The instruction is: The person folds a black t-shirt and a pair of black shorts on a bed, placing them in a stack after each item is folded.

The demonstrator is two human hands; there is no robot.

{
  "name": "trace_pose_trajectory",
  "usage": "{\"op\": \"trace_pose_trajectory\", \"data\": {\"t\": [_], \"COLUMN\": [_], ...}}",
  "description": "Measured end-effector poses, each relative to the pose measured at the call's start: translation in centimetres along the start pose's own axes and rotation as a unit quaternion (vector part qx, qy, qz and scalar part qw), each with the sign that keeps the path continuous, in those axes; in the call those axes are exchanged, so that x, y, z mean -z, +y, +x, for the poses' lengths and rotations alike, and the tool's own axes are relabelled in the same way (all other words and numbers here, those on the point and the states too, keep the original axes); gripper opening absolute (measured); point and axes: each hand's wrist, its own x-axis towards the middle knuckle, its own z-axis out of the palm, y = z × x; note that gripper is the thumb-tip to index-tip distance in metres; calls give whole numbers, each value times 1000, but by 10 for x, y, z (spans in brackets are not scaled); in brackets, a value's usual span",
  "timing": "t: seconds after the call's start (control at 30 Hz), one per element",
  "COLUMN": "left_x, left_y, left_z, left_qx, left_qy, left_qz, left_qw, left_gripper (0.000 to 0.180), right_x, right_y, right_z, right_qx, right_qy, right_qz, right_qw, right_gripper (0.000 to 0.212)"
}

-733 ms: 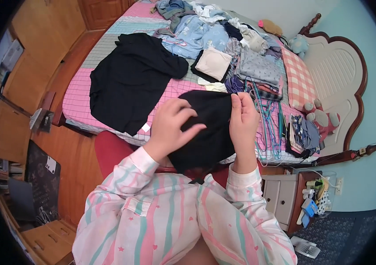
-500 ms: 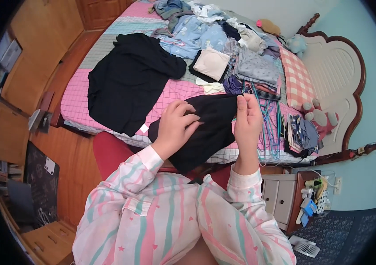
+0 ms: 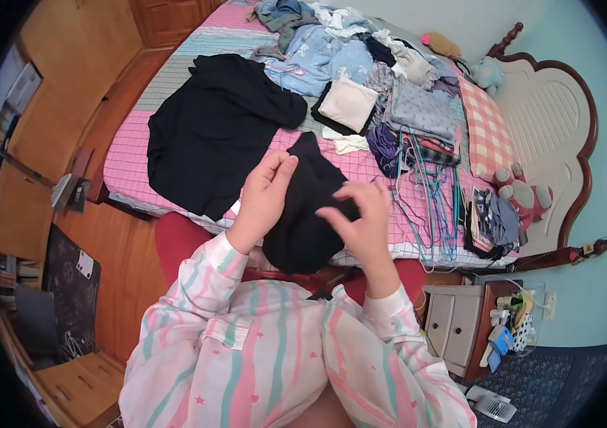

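My left hand pinches a black piece of clothing at its upper left edge. The cloth hangs down in front of me, over the near edge of the bed. By its right side my right hand has thumb and fingers apart, with nothing seen between them. Whether its fingertips brush the cloth I cannot tell. A larger black garment lies spread out on the bed just left of my left hand. Beyond the held cloth are a white folded piece on black fabric and a small cream cloth.
Several hangers lie right of my hands, beside folded clothes and a smaller stack. Loose clothes are heaped at the back of the bed. A checked pillow, stuffed toy and nightstand are at the right.
My right hand has let go of the garment's upper right corner and come lower and left, fingers parted. My left hand now pinches the cloth's edge, and the cloth hangs narrower.
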Motion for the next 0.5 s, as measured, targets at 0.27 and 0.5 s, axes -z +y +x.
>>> {"op": "trace_pose_trajectory", "data": {"t": [0.27, 0.5], "left_x": [8, 49], "left_y": [32, 31], "left_z": [5, 24], "left_qx": [-52, -139], "left_qy": [40, 126], "left_qz": [25, 126], "left_qw": [997, 974], "left_gripper": [21, 22], "right_x": [0, 24], "right_y": [5, 54], "right_z": [-9, -9], "right_qx": [-81, -168], "right_qy": [-57, 45], "right_qz": [57, 156], "right_qw": [993, 972], "right_gripper": [16, 9]}}
